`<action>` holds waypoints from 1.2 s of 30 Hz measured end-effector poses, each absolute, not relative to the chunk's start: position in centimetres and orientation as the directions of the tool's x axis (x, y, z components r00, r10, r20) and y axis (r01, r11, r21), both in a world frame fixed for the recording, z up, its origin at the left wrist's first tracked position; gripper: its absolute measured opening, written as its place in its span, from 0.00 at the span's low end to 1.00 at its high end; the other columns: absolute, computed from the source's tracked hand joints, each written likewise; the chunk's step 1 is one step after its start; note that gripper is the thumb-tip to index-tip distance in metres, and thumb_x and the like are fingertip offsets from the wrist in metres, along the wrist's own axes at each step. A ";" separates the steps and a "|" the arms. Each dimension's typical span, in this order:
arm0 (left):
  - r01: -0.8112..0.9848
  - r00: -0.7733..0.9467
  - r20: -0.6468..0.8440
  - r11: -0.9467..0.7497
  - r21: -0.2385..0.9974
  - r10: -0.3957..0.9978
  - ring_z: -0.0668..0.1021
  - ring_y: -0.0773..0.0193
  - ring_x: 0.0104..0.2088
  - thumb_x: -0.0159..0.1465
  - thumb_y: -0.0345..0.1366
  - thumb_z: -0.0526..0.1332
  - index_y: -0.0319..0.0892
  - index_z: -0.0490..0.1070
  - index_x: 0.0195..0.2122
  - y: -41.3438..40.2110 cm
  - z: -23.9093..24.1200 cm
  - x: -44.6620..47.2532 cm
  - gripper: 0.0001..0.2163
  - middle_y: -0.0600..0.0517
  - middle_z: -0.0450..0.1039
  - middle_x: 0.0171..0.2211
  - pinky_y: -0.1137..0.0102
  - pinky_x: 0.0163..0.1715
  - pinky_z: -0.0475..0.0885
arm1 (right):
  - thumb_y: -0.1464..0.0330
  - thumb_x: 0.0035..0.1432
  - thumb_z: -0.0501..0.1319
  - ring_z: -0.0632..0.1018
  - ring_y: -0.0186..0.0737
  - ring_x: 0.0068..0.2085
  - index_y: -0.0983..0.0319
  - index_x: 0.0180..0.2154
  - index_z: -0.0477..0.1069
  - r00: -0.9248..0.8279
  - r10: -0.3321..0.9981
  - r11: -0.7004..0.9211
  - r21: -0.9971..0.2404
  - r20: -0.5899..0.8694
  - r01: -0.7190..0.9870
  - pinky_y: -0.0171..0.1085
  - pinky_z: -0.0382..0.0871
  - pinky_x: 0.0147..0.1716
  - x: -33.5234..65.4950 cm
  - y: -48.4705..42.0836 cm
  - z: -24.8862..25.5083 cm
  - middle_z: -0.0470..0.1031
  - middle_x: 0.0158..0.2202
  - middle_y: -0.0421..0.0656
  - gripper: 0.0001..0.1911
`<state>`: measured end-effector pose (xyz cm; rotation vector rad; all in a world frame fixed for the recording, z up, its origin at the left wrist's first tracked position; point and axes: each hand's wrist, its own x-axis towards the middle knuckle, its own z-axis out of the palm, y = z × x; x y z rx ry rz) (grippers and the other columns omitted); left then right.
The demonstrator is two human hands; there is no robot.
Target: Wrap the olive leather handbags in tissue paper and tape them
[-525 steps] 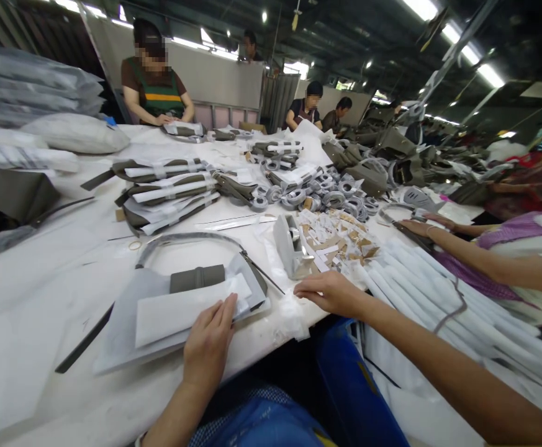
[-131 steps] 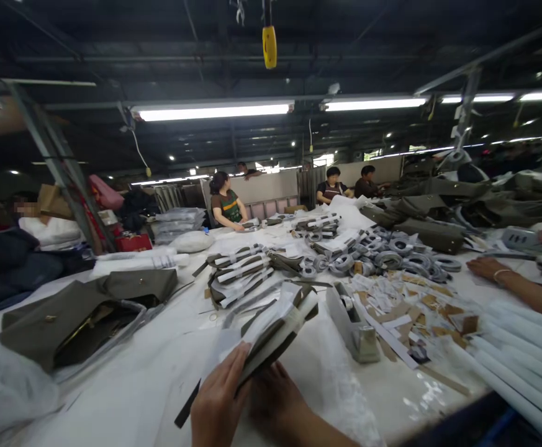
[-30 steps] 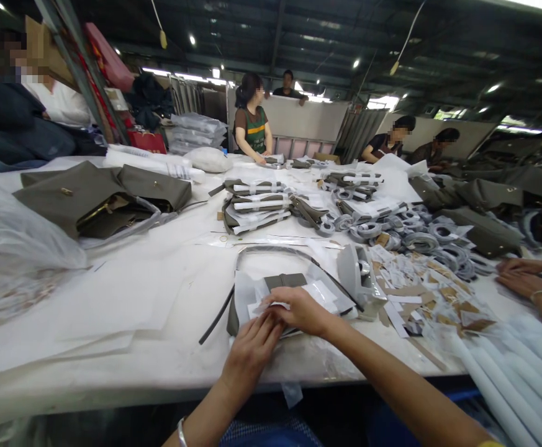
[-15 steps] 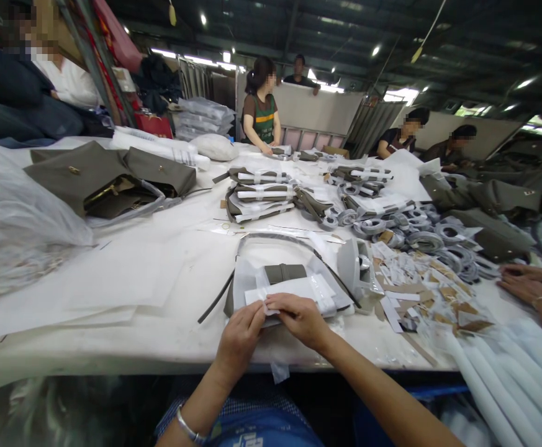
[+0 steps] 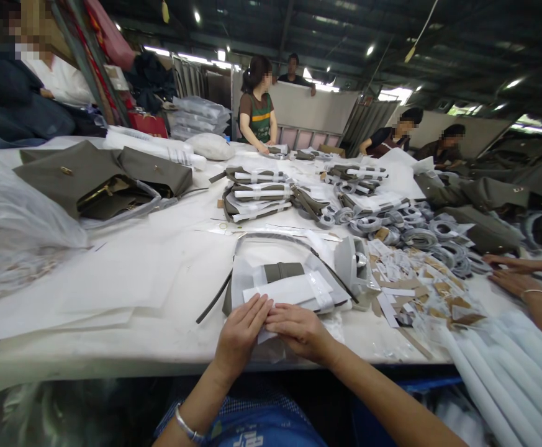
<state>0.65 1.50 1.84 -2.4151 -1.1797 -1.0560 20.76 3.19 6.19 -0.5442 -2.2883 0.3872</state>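
Note:
Right in front of me lies a grey-green handbag (image 5: 284,271), partly wrapped in white paper (image 5: 282,294) and clear plastic. My left hand (image 5: 241,332) grips the paper at the bag's near edge, its fingers close together. Beside it, nearly touching, my right hand (image 5: 298,332) holds the same edge with bent fingers; a bit of paper shows beneath. The palms and thumbs are mostly hidden. A dark strap (image 5: 215,297) sticks out at the bag's left, and a covered handle (image 5: 275,236) arches behind it.
A grey plastic-covered piece (image 5: 352,267) stands right of the bag. Beyond are paper and card scraps (image 5: 403,292), coiled straps (image 5: 420,238) and a co-worker's hands (image 5: 515,276). Further back lie wrapped bags (image 5: 261,195); at left, open bags (image 5: 98,180) and a plastic sheet (image 5: 14,217).
My fingers have gone from pinching the paper's edge to lying flatter along it, and both hands sit slightly lower. The view has shifted a little to the right.

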 end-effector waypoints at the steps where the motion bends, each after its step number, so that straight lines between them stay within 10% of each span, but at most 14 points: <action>1: 0.762 0.418 0.700 -0.643 0.077 0.579 0.71 0.57 0.59 0.70 0.26 0.50 0.37 0.64 0.62 1.6 1.7 0.5 0.19 0.46 0.71 0.59 0.62 0.53 0.73 | 0.72 0.63 0.61 0.81 0.40 0.48 0.56 0.47 0.75 -0.639 0.500 0.857 -0.442 0.585 0.266 0.42 0.72 0.57 21.0 3.0 6.6 0.82 0.44 0.44 0.11; 5: 0.765 0.434 0.674 -0.640 0.074 0.597 0.72 0.58 0.59 0.68 0.23 0.51 0.39 0.63 0.63 1.8 1.5 0.3 0.22 0.46 0.69 0.60 0.61 0.54 0.73 | 0.67 0.63 0.63 0.83 0.39 0.40 0.55 0.47 0.74 -0.619 0.553 0.823 -0.478 0.557 0.306 0.40 0.75 0.52 22.5 1.8 7.3 0.83 0.37 0.42 0.10; 12: 0.762 0.455 0.645 -0.643 0.074 0.613 0.71 0.57 0.60 0.64 0.18 0.50 0.39 0.59 0.65 2.0 1.4 0.2 0.28 0.46 0.68 0.61 0.60 0.56 0.71 | 0.58 0.60 0.65 0.77 0.52 0.55 0.60 0.58 0.68 -0.699 0.576 0.816 -0.359 0.425 0.454 0.50 0.73 0.55 23.8 -0.8 2.9 0.77 0.53 0.53 0.27; 18: 0.769 0.468 0.662 -0.639 0.021 0.585 0.70 0.58 0.61 0.63 0.17 0.48 0.39 0.58 0.66 2.2 1.5 0.1 0.29 0.47 0.67 0.62 0.60 0.57 0.70 | 0.68 0.66 0.59 0.82 0.46 0.42 0.58 0.45 0.76 -0.600 0.602 0.796 -0.334 0.527 0.505 0.44 0.79 0.43 20.9 -1.0 1.2 0.82 0.40 0.45 0.09; 30: 0.745 0.494 0.694 -0.666 -0.028 0.524 0.73 0.56 0.58 0.71 0.29 0.50 0.37 0.64 0.62 2.4 1.5 -0.1 0.18 0.47 0.70 0.59 0.61 0.54 0.72 | 0.67 0.67 0.57 0.80 0.40 0.36 0.58 0.42 0.76 -0.524 0.650 0.757 -0.414 0.550 0.505 0.37 0.73 0.40 19.0 3.2 8.6 0.81 0.35 0.44 0.09; 36: 0.751 0.501 0.689 -0.659 -0.045 0.524 0.74 0.57 0.57 0.70 0.26 0.50 0.37 0.64 0.62 2.3 1.5 -0.2 0.19 0.47 0.70 0.59 0.61 0.53 0.73 | 0.68 0.67 0.57 0.75 0.50 0.54 0.65 0.49 0.74 -0.619 0.778 0.627 -0.176 0.106 0.759 0.46 0.65 0.54 17.9 13.8 10.3 0.78 0.49 0.54 0.13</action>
